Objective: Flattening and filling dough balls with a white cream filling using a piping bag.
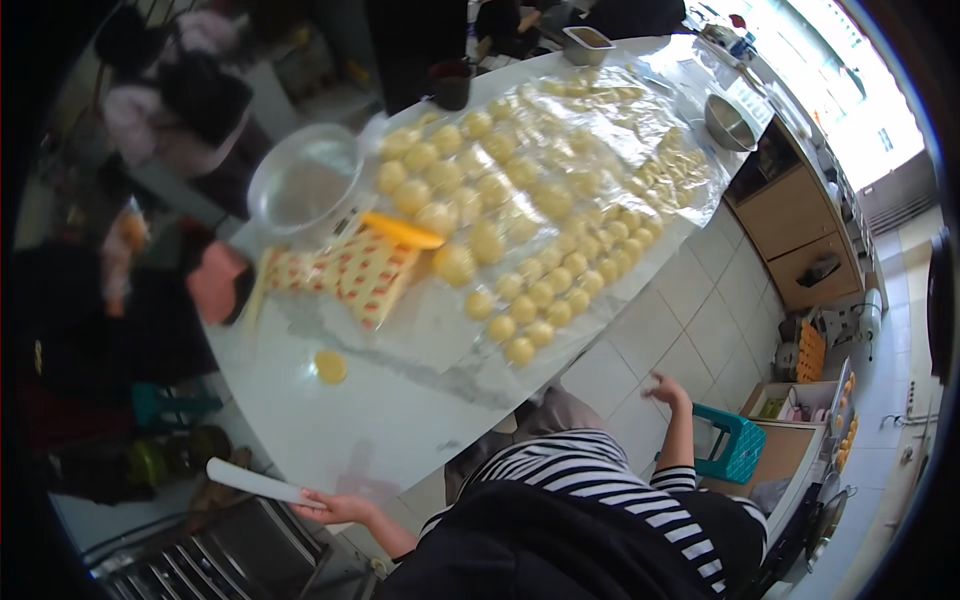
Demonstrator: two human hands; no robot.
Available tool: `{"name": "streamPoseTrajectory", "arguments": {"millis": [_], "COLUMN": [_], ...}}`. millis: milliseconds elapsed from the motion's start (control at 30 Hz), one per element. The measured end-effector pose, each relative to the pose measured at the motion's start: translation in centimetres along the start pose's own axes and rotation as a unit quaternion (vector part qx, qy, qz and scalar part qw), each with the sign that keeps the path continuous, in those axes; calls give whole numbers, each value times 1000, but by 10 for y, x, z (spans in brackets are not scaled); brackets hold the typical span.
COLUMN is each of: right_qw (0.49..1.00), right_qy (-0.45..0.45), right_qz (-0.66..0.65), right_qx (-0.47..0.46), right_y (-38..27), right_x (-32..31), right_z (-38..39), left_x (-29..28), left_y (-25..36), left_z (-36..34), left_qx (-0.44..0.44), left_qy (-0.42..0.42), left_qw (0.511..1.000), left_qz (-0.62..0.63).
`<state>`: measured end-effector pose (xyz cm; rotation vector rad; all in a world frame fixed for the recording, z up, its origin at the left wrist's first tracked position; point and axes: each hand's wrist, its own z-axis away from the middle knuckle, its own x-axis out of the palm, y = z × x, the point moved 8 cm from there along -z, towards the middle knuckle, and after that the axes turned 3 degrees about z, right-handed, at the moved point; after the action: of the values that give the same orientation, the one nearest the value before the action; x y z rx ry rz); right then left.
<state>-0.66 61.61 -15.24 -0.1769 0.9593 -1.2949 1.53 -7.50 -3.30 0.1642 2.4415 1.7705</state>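
Observation:
At the lower left, past the near end of the table, my left hand is closed round one end of a long white flat tool. Its exact kind does not show. My right hand is off the table at my right side, with nothing in it and its fingers apart. On the table top, a single flat yellow dough disc lies nearest my left hand. Beyond it is a red-and-white patterned bag with an orange scraper-like piece on it. Many yellow dough balls lie under clear plastic film.
A clear round basin stands at the table's left edge, and a metal bowl at the far right. A teal stool stands by my right arm. Other people are at the left. A slatted metal rack is at the lower left.

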Motion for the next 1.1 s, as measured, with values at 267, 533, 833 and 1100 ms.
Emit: {"name": "streamPoseTrajectory", "arguments": {"millis": [267,533,833,1100], "right_qw": [892,881,748,916], "right_qy": [372,452,52,356], "right_qz": [-131,72,-582,104], "right_qx": [-223,-117,-313,-154], "right_y": [-122,-169,-208,-207], "right_x": [-205,-298,-305,-307], "right_z": [-153,-290,-293,-291], "left_x": [103,143,167,156], "left_y": [61,95,107,103], "left_z": [93,174,194,196], "left_qx": [-22,-70,-134,-139], "left_qy": [-63,-116,-85,-76], "left_qw": [997,991,987,987], "left_qz": [39,-16,2,0]}}
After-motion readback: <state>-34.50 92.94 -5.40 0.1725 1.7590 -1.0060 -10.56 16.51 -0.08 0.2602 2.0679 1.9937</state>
